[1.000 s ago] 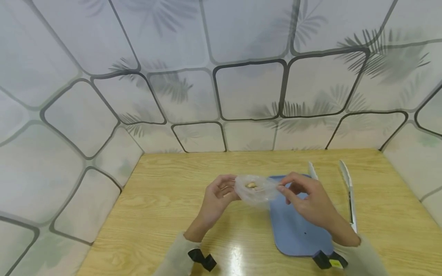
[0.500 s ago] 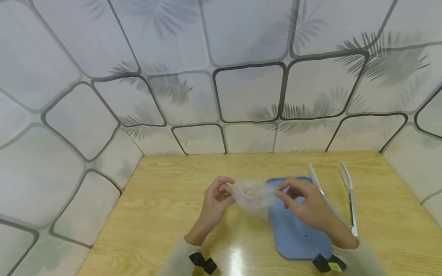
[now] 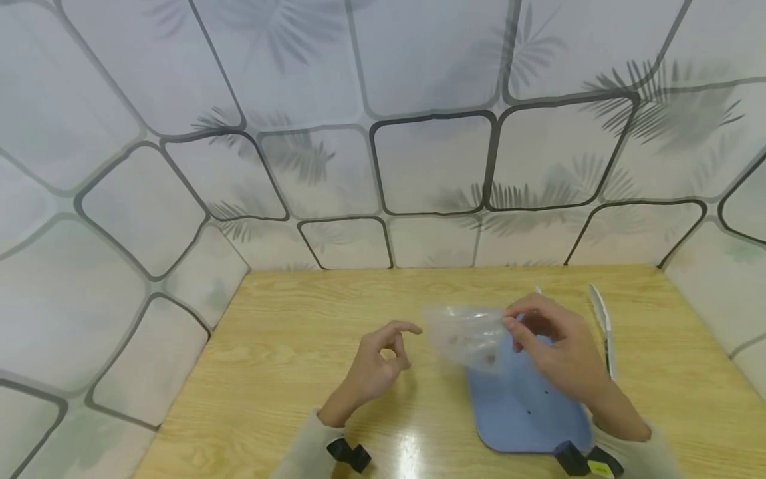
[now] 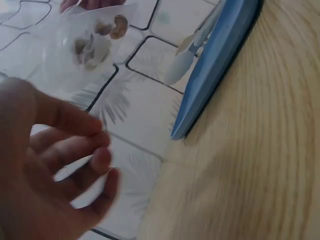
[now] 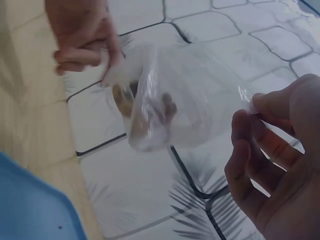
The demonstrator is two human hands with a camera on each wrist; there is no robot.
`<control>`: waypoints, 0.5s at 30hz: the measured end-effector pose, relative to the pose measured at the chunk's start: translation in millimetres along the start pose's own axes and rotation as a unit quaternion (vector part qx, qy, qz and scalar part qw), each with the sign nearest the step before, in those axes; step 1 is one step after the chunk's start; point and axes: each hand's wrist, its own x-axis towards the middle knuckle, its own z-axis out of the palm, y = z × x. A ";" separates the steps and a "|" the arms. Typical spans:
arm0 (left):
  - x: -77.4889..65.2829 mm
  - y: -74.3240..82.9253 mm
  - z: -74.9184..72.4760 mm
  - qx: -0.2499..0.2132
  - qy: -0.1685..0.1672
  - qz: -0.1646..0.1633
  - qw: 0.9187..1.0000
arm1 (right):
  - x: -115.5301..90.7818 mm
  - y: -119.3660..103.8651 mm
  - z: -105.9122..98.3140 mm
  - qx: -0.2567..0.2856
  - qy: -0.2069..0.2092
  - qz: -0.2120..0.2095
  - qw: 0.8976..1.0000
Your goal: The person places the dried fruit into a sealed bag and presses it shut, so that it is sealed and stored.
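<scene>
A clear plastic bag (image 3: pixel 469 336) with several small brown, curved pieces (image 4: pixel 102 40) in it hangs above the left edge of a blue tray (image 3: pixel 509 426). My right hand (image 3: pixel 559 346) pinches the bag's right edge between thumb and forefinger, as the right wrist view also shows. Just left of the bag is my left hand (image 3: pixel 380 362), its fingers loosely bent and nothing between them; a small gap separates its forefinger from the plastic in the head view. What exactly the brown pieces are I cannot tell.
Metal tongs with white tips (image 3: pixel 601 319) lie over the tray's right side, partly hidden by my right hand. A few dark specks (image 3: pixel 529 412) dot the tray. The wooden table (image 3: pixel 287 346) ends at a patterned wall covering (image 3: pixel 431 166).
My left hand has let go of the bag and is now apart from it. My right hand has moved right with the bag, which has tipped so its contents sit lower.
</scene>
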 end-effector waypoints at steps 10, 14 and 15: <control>-1.1 4.1 12.9 -0.089 -0.067 -0.062 0.992 | -0.7 1.1 -4.8 0.019 0.001 0.023 1.000; -2.4 7.6 19.5 -0.161 -0.049 -0.037 0.985 | -1.3 2.2 1.4 0.025 -0.010 0.032 0.999; -2.6 8.2 20.7 -0.175 -0.042 -0.030 0.983 | -1.5 2.8 2.5 0.026 -0.012 0.030 0.999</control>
